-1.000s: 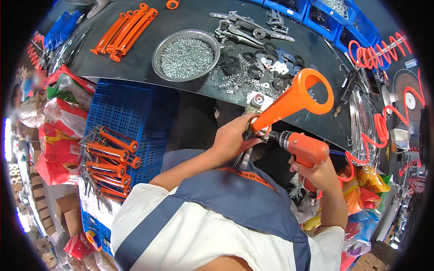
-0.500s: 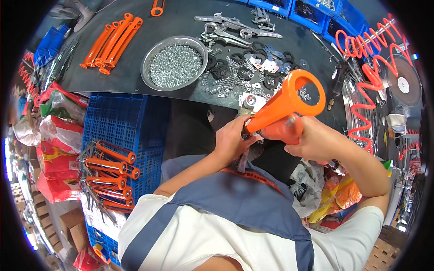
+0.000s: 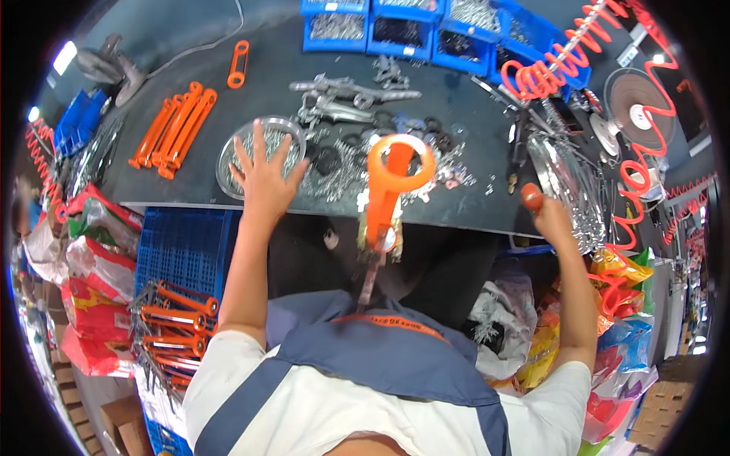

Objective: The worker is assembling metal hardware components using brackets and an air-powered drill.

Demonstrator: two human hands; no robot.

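My left hand [image 3: 263, 176] is spread open over the round metal bowl [image 3: 228, 156] of small silver screws, fingertips at its contents. An orange-handled tool [image 3: 389, 190] with a ring end stands upright at the bench's front edge, its metal shaft running down toward my chest; neither hand touches it. My right hand [image 3: 549, 219] is out to the right at the bench edge, closed round an orange-red power tool [image 3: 531, 197] of which only the rounded end shows.
The dark bench [image 3: 190, 201] carries a row of orange handles [image 3: 175, 129], loose metal parts [image 3: 342, 99] and blue bins [image 3: 395, 26] of hardware at the back. A blue crate [image 3: 182, 247] of finished orange tools stands at my left. Red coiled hoses [image 3: 631, 175] hang at the right.
Both hands have let go of the orange-handled tool. My left hand moved forward and left to the screw bowl; my right hand swung out to the right with the power tool.
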